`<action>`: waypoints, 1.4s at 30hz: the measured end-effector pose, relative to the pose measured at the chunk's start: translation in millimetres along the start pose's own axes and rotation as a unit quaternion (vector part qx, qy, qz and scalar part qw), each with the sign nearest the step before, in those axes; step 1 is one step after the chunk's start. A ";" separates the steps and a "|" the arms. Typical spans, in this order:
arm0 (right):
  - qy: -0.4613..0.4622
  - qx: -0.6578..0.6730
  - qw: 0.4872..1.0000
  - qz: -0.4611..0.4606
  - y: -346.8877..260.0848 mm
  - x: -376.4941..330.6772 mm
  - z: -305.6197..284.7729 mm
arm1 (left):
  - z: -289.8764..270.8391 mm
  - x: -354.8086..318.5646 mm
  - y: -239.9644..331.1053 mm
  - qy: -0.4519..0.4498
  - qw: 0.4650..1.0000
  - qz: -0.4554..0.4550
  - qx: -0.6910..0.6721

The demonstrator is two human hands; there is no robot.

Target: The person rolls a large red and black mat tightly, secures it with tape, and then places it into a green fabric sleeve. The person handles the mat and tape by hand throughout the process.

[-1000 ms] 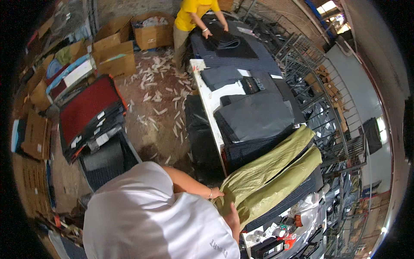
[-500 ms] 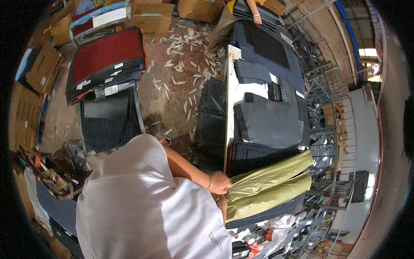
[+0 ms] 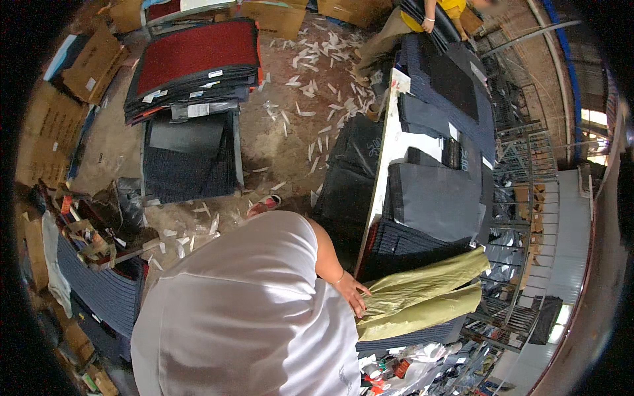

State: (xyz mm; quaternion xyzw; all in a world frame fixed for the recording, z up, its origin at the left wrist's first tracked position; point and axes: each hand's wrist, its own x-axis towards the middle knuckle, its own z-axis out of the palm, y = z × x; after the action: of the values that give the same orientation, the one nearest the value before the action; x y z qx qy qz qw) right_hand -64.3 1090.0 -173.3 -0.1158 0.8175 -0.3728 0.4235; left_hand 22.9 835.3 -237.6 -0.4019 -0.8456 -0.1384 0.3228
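My left hand reaches out from a white sleeve with its fingers spread. The fingertips touch the near end of a yellow-green crinkled plastic sheet, which looks like woven sack material. It lies in two long folds across a stack of dark ribbed mats. My right hand is out of sight behind the white shirt. Just beyond the sheet is another stack of dark mats, with a plain grey-black backing facing up.
A white-edged table carries the mat stacks. Across the aisle stand red-topped mats and black mats. White scraps litter the floor. Wire racks line the right. Another person's hand rests on dark mats at the far end.
My left hand has gone from closed at the sheet's near end to spread fingers. My right hand, partly visible before, has gone out of sight. The view has shifted, so the surroundings sit differently.
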 end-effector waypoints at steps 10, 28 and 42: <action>-0.002 0.030 0.999 0.009 4.4 1.2 -11.0 | 12.3 38.0 5.4 0.109 0.968 -0.177 -0.138; 0.134 0.052 0.973 -0.179 15.0 -6.4 46.1 | -16.5 49.6 -20.2 -0.125 0.931 -0.232 -0.254; 0.200 -0.059 0.960 -0.186 -58.2 2.9 55.1 | -50.4 48.2 -44.4 -0.179 0.964 -0.187 -0.066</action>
State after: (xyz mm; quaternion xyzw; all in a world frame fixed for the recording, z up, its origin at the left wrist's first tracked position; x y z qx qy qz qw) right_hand -30.5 1019.9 -153.9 -0.2138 0.8701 -0.4117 0.1666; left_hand -11.9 810.5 -166.8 -0.2756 -0.9386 -0.1776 0.1078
